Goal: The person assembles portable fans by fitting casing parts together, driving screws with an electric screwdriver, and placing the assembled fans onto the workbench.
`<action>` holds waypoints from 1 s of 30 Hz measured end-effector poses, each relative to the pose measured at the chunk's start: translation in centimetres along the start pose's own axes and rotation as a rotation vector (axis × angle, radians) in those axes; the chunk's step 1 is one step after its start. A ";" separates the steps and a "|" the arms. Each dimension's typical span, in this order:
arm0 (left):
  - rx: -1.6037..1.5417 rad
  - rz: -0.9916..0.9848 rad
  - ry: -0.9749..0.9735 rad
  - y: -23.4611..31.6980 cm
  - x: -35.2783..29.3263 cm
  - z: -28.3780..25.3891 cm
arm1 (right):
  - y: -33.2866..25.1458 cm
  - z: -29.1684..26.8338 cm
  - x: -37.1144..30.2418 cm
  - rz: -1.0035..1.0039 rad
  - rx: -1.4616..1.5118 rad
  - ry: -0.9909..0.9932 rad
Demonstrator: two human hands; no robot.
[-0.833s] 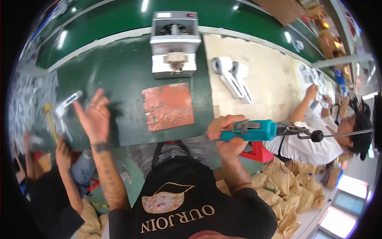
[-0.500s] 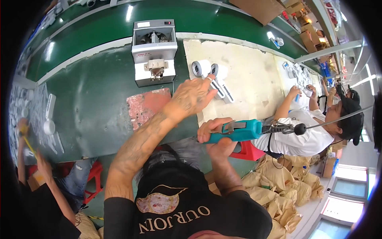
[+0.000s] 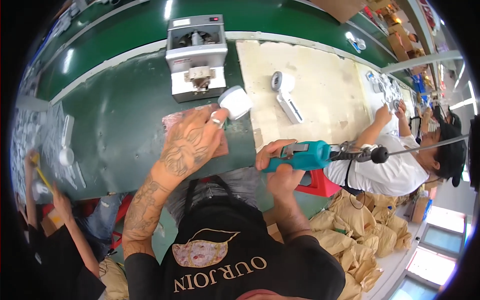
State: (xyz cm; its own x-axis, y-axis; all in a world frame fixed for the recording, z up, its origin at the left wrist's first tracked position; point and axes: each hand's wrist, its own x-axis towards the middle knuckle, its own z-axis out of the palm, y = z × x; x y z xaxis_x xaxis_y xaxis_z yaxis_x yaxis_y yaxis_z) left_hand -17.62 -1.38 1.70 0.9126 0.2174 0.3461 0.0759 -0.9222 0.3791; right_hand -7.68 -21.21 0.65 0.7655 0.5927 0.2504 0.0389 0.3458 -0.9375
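Observation:
My left hand (image 3: pixel 192 142) is closed around a white plastic part (image 3: pixel 236 104) with a round, grey-rimmed head. Its lower portion is hidden by my fingers and palm. They are above the worn red mat (image 3: pixel 218 146), just in front of the grey-and-white screw feeder (image 3: pixel 196 80). A teal electric screwdriver (image 3: pixel 311 156) lies sideways in my right hand (image 3: pixel 280 165), near the bench edge, its cabled end pointing right. To the right of the held part, a similar white part (image 3: pixel 290 106) with a round head and straight handle rests on the beige sheet (image 3: pixel 330 95).
At the left end of the bench, a person's hands (image 3: pixel 34 162) hold a yellow tool beside several white parts (image 3: pixel 66 145). A co-worker in white (image 3: pixel 387 170) handles parts at the right. A red stool (image 3: pixel 317 184) and brown bags (image 3: pixel 355 230) stand below on that side.
My left hand has picked one of the two white parts off the beige sheet and brought it left, over the red mat. The screwdriver stays in my right hand, nearly unmoved.

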 end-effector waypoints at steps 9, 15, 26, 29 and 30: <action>-0.270 -0.209 0.200 -2.8 -4.6 0.9 | -0.2 4.1 3.5 0.040 0.035 -0.106; -0.343 -0.057 0.157 -3.4 -3.9 0.9 | 1.2 7.2 9.0 -0.108 0.049 -0.126; -0.135 -0.081 0.141 -4.9 -3.8 2.7 | 5.6 12.0 16.0 -0.246 -0.001 -0.184; -0.156 -0.130 0.113 -4.7 -3.6 2.2 | 6.4 12.3 15.9 -0.251 -0.004 -0.241; -0.160 -0.130 0.109 -4.7 -3.6 2.3 | 6.7 12.3 15.9 -0.248 -0.007 -0.238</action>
State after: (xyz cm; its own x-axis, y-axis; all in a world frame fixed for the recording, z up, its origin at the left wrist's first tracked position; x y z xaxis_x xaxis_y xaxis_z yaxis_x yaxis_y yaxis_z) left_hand -20.38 1.39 -3.27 0.8499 0.3722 0.3729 0.1175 -0.8238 0.5545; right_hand -3.14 -0.52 1.36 0.5612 0.6443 0.5195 0.2100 0.4963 -0.8424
